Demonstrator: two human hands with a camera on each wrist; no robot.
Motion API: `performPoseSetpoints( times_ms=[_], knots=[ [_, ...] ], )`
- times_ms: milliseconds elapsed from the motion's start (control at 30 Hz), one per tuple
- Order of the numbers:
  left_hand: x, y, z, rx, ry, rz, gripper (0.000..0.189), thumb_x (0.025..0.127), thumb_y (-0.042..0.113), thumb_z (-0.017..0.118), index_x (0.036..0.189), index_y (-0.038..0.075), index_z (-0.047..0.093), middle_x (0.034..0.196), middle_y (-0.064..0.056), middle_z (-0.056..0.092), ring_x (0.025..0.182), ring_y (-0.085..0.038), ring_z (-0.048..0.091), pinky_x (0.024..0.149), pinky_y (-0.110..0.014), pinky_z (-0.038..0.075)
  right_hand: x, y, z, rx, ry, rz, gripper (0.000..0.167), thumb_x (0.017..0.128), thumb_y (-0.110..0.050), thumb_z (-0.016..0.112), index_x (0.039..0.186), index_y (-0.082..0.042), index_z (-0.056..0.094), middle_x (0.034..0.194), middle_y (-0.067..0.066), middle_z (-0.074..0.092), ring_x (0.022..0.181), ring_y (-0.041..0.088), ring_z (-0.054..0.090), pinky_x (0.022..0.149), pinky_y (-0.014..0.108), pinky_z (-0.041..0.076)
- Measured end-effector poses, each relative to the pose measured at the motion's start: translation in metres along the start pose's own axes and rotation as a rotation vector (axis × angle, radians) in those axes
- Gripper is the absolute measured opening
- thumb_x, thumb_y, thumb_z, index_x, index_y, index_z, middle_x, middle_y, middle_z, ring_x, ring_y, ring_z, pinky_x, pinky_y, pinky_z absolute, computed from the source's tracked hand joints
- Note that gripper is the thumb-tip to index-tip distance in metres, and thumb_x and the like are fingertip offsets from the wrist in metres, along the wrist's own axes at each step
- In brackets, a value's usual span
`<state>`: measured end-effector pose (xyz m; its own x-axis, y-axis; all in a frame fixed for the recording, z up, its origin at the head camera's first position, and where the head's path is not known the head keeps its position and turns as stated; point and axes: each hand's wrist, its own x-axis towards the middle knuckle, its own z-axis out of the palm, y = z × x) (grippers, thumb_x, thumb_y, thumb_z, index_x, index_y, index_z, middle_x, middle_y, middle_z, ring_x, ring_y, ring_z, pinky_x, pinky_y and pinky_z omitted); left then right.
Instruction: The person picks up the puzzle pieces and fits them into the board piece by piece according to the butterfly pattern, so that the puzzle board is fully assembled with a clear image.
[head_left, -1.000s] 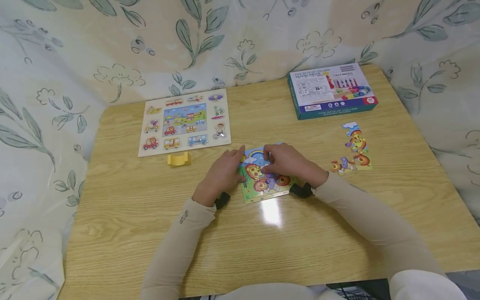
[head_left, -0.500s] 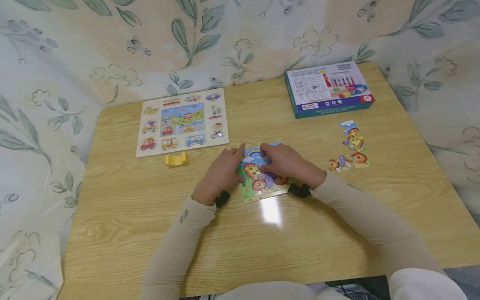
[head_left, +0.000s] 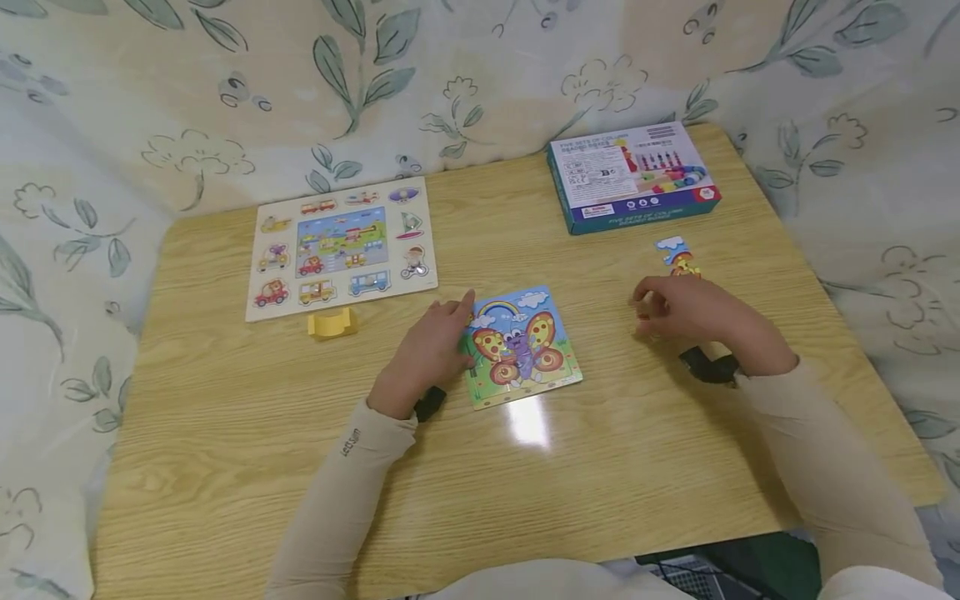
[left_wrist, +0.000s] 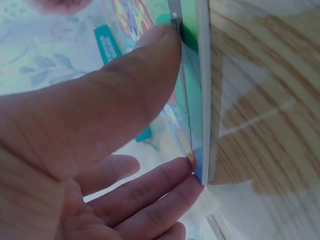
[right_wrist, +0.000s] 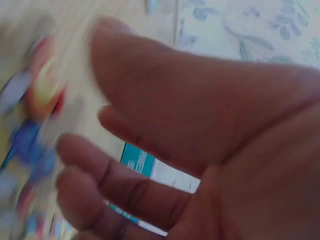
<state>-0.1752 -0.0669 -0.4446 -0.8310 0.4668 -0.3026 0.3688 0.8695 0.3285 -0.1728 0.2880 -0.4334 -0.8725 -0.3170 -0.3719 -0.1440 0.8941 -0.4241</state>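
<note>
A square butterfly jigsaw puzzle lies on the table in front of me in the head view. My left hand rests along its left side. In the left wrist view, the thumb lies on the puzzle's face, and extended fingertips touch the edge at one corner. My right hand is above the loose puzzle pieces on the right, hiding most of them in the head view. Its fingers are loosely bent with nothing visible between them. Blurred pieces show beside the fingers in the right wrist view.
A vehicle peg puzzle board lies at the back left. Just in front of it sits a small yellow block with a curved cutout. A flat green-sided box lies at the back right near the patterned cloth.
My right hand has left the butterfly puzzle and moved right, over the loose pieces. The left hand stays at the puzzle's left edge. The head view has shifted slightly.
</note>
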Motion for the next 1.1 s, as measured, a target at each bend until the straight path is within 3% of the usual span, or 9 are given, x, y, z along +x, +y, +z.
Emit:
performPoseSetpoints(
  times_ms=[67,233,433,600,700,933,1100],
  knots=[
    [0.000,-0.001,0.000,-0.001,0.003,-0.006,0.096,0.080,0.024,0.079,0.154,0.008,0.019,0.148,-0.016,0.041,0.139,-0.034,0.036,0.120,-0.044,0.024,-0.008,0.007,-0.001,-0.034,-0.009,0.012,0.047,0.082,-0.021,0.076,0.120,-0.002,0.057,0.096,0.013,0.066,0.084,0.023,0.059,0.075,0.043,0.052],
    [-0.002,-0.002,-0.001,-0.011,0.003,-0.007,0.095,0.081,0.026,0.078,0.154,0.007,0.019,0.149,-0.016,0.041,0.140,-0.034,0.036,0.120,-0.044,0.023,-0.014,0.014,0.006,-0.065,0.017,0.027,0.053,0.078,-0.019,0.079,0.121,-0.001,0.052,0.088,0.012,0.062,0.074,0.022,0.053,0.068,0.038,0.048],
    [-0.003,-0.002,0.001,-0.050,0.004,-0.023,0.094,0.081,0.026,0.078,0.154,0.010,0.020,0.150,-0.013,0.040,0.141,-0.033,0.034,0.120,-0.044,0.025,-0.010,0.020,0.012,-0.098,0.108,0.015,0.038,0.077,-0.016,0.080,0.104,0.001,0.059,0.088,0.013,0.062,0.074,0.024,0.053,0.069,0.042,0.047],
    [-0.001,0.000,0.005,-0.068,-0.013,-0.019,0.094,0.082,0.028,0.077,0.154,0.013,0.019,0.152,-0.011,0.038,0.143,-0.034,0.030,0.119,-0.044,0.026,-0.010,0.024,0.014,-0.098,0.115,0.030,0.032,0.077,-0.016,0.080,0.096,0.002,0.061,0.090,0.016,0.061,0.079,0.027,0.054,0.074,0.048,0.047],
    [0.000,0.000,0.005,-0.056,-0.001,-0.009,0.095,0.081,0.029,0.078,0.154,0.012,0.020,0.151,-0.011,0.039,0.142,-0.034,0.032,0.119,-0.044,0.026,-0.012,0.025,0.015,-0.097,0.123,0.055,0.036,0.077,-0.019,0.080,0.099,0.002,0.059,0.093,0.018,0.058,0.081,0.029,0.054,0.072,0.048,0.047],
    [-0.001,-0.002,0.004,-0.068,-0.003,-0.018,0.095,0.081,0.029,0.078,0.154,0.012,0.021,0.151,-0.012,0.039,0.142,-0.035,0.032,0.118,-0.045,0.028,-0.019,0.022,0.014,-0.088,0.126,0.246,0.061,0.075,-0.040,0.081,0.111,0.002,0.056,0.101,0.025,0.058,0.085,0.036,0.055,0.067,0.048,0.047],
    [-0.003,-0.003,0.003,-0.062,-0.002,-0.022,0.095,0.081,0.030,0.078,0.154,0.011,0.020,0.152,-0.013,0.038,0.142,-0.036,0.031,0.118,-0.046,0.029,-0.021,0.021,0.014,-0.098,0.123,0.184,0.045,0.078,-0.023,0.079,0.109,0.003,0.059,0.101,0.024,0.061,0.086,0.035,0.059,0.069,0.050,0.049]
  ],
)
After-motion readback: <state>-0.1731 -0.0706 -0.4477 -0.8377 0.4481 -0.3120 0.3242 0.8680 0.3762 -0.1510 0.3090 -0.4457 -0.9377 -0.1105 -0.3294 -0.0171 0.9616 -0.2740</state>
